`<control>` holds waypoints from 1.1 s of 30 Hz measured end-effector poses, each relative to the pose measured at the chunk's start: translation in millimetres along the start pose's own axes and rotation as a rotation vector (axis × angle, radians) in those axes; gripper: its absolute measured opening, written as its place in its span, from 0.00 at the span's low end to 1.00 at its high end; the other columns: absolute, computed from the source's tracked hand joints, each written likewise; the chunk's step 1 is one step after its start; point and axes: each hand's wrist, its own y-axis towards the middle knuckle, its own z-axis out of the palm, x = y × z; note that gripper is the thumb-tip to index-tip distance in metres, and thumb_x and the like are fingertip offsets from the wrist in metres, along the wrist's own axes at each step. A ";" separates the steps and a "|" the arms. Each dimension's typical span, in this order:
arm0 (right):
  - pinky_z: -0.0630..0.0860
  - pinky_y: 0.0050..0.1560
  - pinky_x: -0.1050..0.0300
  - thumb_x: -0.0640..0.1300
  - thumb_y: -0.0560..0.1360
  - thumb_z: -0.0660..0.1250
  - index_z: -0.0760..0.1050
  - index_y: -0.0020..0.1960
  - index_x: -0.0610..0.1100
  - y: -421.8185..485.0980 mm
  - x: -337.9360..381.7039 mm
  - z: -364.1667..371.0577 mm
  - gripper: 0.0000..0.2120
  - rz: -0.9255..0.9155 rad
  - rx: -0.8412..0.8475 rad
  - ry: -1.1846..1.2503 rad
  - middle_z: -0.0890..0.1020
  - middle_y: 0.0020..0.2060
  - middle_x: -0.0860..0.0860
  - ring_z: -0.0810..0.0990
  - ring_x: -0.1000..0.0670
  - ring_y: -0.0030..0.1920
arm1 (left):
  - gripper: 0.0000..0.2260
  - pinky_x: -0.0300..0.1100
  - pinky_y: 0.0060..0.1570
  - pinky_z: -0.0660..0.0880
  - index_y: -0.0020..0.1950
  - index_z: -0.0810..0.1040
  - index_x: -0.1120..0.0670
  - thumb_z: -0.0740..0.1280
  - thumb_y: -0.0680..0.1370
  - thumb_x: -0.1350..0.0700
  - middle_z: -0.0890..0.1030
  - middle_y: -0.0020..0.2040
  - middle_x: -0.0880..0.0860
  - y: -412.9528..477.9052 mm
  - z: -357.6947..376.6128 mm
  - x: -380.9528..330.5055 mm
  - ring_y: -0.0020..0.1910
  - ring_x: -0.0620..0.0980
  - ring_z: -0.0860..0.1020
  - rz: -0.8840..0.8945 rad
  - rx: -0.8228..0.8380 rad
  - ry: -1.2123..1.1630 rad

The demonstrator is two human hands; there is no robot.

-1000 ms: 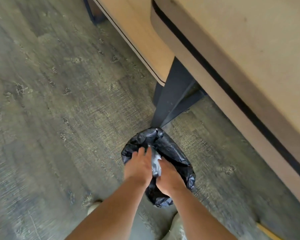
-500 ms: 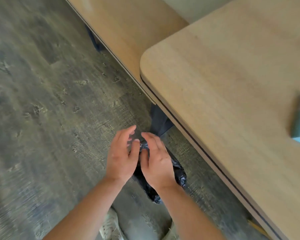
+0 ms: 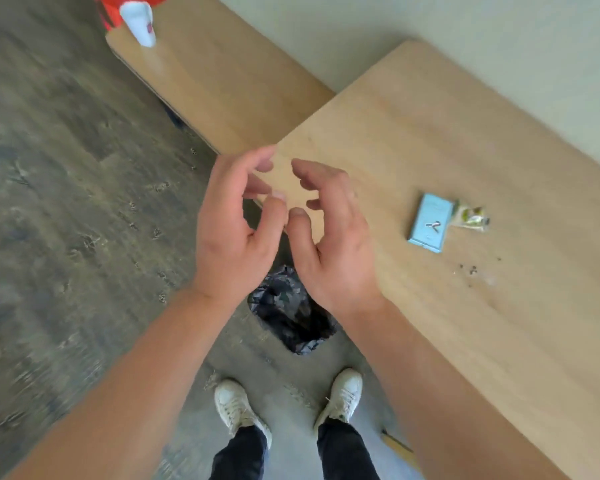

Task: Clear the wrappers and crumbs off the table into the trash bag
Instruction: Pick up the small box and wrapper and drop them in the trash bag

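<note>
A crumpled black trash bag (image 3: pixel 290 315) lies on the floor beside the table's near corner, just ahead of my shoes. My left hand (image 3: pixel 234 226) and my right hand (image 3: pixel 329 237) hover side by side above it at table height, both empty with fingers curled and apart. On the wooden table (image 3: pixel 447 133) to the right lie a light blue packet (image 3: pixel 430 222), a small green and clear wrapper (image 3: pixel 471 219) touching its right side, and a scatter of dark crumbs (image 3: pixel 473 270) nearer to me.
A lower wooden bench (image 3: pixel 222 88) runs along the wall at the back left, with a white and red object (image 3: pixel 137 15) at its far end. Grey wood-look floor (image 3: pixel 66 202) spreads to the left. My white shoes (image 3: pixel 239 407) stand below the bag.
My hands have let go of the bag on the floor and risen to table height, empty. The view has lifted, bringing the tabletop, packet, wrapper and crumbs into sight.
</note>
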 end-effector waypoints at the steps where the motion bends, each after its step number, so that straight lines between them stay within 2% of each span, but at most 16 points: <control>1: 0.78 0.59 0.46 0.30 0.77 0.64 0.73 0.68 0.34 0.7 -0.6 -19.8 0.20 0.003 -0.015 -0.019 0.79 0.61 0.42 0.79 0.44 0.61 | 0.19 0.45 0.57 0.78 0.69 0.75 0.62 0.63 0.79 0.62 0.78 0.59 0.56 2.4 7.7 -13.6 0.52 0.54 0.80 0.015 0.029 -0.007; 5: 0.77 0.59 0.45 0.32 0.77 0.63 0.73 0.69 0.36 0.9 -14.6 -88.8 0.20 0.041 -0.069 -0.107 0.79 0.62 0.44 0.78 0.44 0.61 | 0.19 0.49 0.57 0.78 0.70 0.75 0.59 0.64 0.78 0.60 0.78 0.60 0.54 8.8 50.6 -53.9 0.52 0.55 0.80 0.045 0.125 -0.031; 11: 0.77 0.59 0.45 0.33 0.78 0.63 0.73 0.69 0.38 -6.4 -64.1 -170.8 0.20 0.100 -0.128 -0.219 0.79 0.62 0.44 0.79 0.44 0.60 | 0.21 0.47 0.56 0.78 0.72 0.73 0.55 0.65 0.78 0.58 0.77 0.60 0.51 14.5 138.0 -83.5 0.52 0.53 0.80 0.036 0.277 -0.021; 16: 0.78 0.58 0.47 0.34 0.77 0.63 0.73 0.69 0.39 -10.3 -110.7 -211.9 0.20 0.140 -0.132 -0.253 0.78 0.62 0.44 0.79 0.44 0.60 | 0.23 0.45 0.54 0.78 0.74 0.71 0.51 0.66 0.78 0.56 0.76 0.61 0.48 17.3 197.3 -83.1 0.52 0.51 0.78 0.001 0.345 0.051; 19: 0.78 0.57 0.46 0.34 0.77 0.63 0.73 0.70 0.40 -12.3 -141.7 -227.6 0.21 0.177 -0.121 -0.294 0.78 0.62 0.45 0.79 0.43 0.59 | 0.25 0.47 0.55 0.78 0.75 0.70 0.50 0.68 0.78 0.53 0.75 0.63 0.48 15.9 227.3 -73.0 0.54 0.49 0.77 -0.073 0.384 0.167; 23: 0.77 0.59 0.47 0.36 0.75 0.64 0.73 0.70 0.41 -12.6 -182.3 -237.3 0.23 0.230 -0.044 -0.384 0.78 0.62 0.45 0.78 0.42 0.58 | 0.27 0.52 0.57 0.77 0.74 0.70 0.49 0.69 0.75 0.47 0.73 0.66 0.52 8.8 263.8 -54.4 0.63 0.57 0.76 -0.198 0.480 0.439; 25: 0.77 0.59 0.48 0.36 0.75 0.64 0.73 0.70 0.42 -12.2 -198.0 -237.5 0.23 0.238 0.005 -0.421 0.78 0.62 0.46 0.78 0.42 0.58 | 0.30 0.52 0.57 0.77 0.74 0.70 0.49 0.69 0.74 0.42 0.72 0.65 0.53 4.9 279.2 -47.4 0.62 0.59 0.75 -0.229 0.533 0.585; 28: 0.77 0.59 0.49 0.36 0.74 0.65 0.74 0.69 0.43 -11.3 -215.4 -235.2 0.23 0.244 0.050 -0.461 0.79 0.62 0.46 0.78 0.42 0.58 | 0.36 0.52 0.56 0.76 0.74 0.68 0.48 0.70 0.70 0.35 0.71 0.64 0.53 2.2 294.9 -39.3 0.59 0.59 0.74 -0.234 0.525 0.751; 33: 0.78 0.58 0.46 0.36 0.72 0.66 0.74 0.69 0.43 -5.4 -236.1 -224.1 0.25 0.292 0.168 -0.512 0.79 0.62 0.45 0.78 0.39 0.58 | 0.32 0.52 0.52 0.76 0.75 0.68 0.48 0.72 0.73 0.42 0.72 0.63 0.55 8.4 299.0 -34.3 0.58 0.60 0.75 -0.255 0.508 0.728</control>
